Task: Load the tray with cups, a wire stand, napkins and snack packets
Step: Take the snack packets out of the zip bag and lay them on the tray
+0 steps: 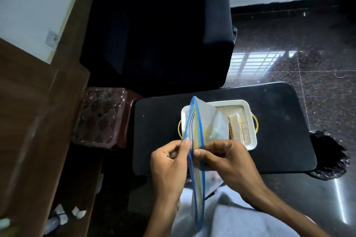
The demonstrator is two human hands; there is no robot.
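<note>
I hold a clear zip bag (pixel 210 121) with a blue and yellow seal strip upright over the near left part of the white tray (pixel 247 103). My left hand (pixel 169 163) pinches one side of the seal and my right hand (pixel 227 161) pinches the other. Something small and greenish shows faintly inside the bag. The tray sits on a black low table (pixel 279 121) and has gold handles and a woven liner. On the liner stands a gold wire stand (pixel 232 129) holding white napkins (pixel 236 121). The bag hides the tray's left half.
A dark armchair (pixel 158 31) stands behind the table. A brown stool with a patterned glass top (pixel 100 115) sits to the left, beside wooden furniture (pixel 28 121). A black plastic bag (pixel 327 158) lies at the table's right end on the glossy stone floor.
</note>
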